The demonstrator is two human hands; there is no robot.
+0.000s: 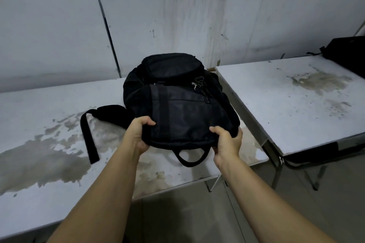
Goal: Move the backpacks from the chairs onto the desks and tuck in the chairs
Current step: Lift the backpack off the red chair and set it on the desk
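1. I see the stained white left desk (49,124) open left of the black fabric backpack (177,100), bar its loose strap (88,136).
2. A stained grey wall (177,16) closes in behind.
3. The white right desk (296,104) lies open up to what looks like another black bag (347,53).

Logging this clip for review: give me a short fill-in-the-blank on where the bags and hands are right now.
1. Both hands, left hand and right hand, grip the near end of the ____ backpack.
2. That backpack lies on the ____ desk.
3. A second bag sits at the far end of the ____ desk.
4. The loose strap lies to the backpack's ____.

Missing words: black; left; right; left
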